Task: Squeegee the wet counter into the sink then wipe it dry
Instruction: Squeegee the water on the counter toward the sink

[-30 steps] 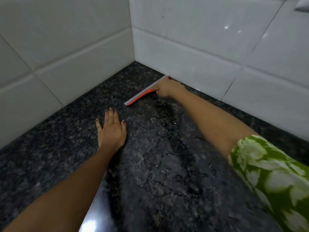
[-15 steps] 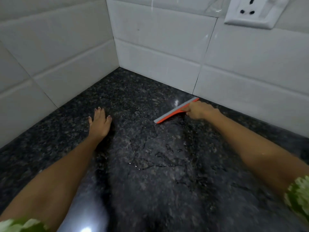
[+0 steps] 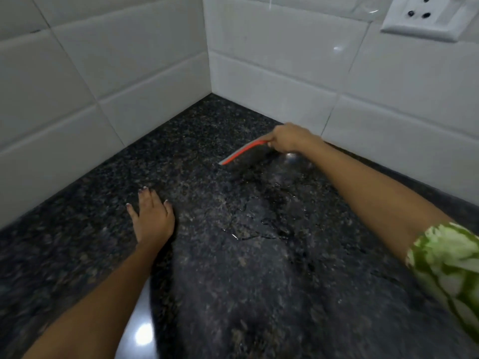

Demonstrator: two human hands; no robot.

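The dark speckled granite counter (image 3: 83, 229) runs into a tiled corner. My right hand (image 3: 289, 138) grips an orange and grey squeegee (image 3: 243, 152) near the back wall, its blade angled down to the left with the far end low over the stone. A film of water with a shiny edge (image 3: 248, 229) lies on the counter in front of the squeegee. Flat on the counter to the left rests my left hand (image 3: 153, 216), palm down, fingers spread, holding nothing. No sink or cloth is in view.
White wall tiles (image 3: 272, 73) close off the counter at the back and left, meeting in a corner (image 3: 210, 93). A white electrical socket (image 3: 425, 16) sits on the back wall at the top right. A light glare (image 3: 143, 332) shines near the bottom.
The squeegee and my right hand shifted away from the wall base and the blade now tilts more steeply. My left hand stays planted on the counter. The view has swung.
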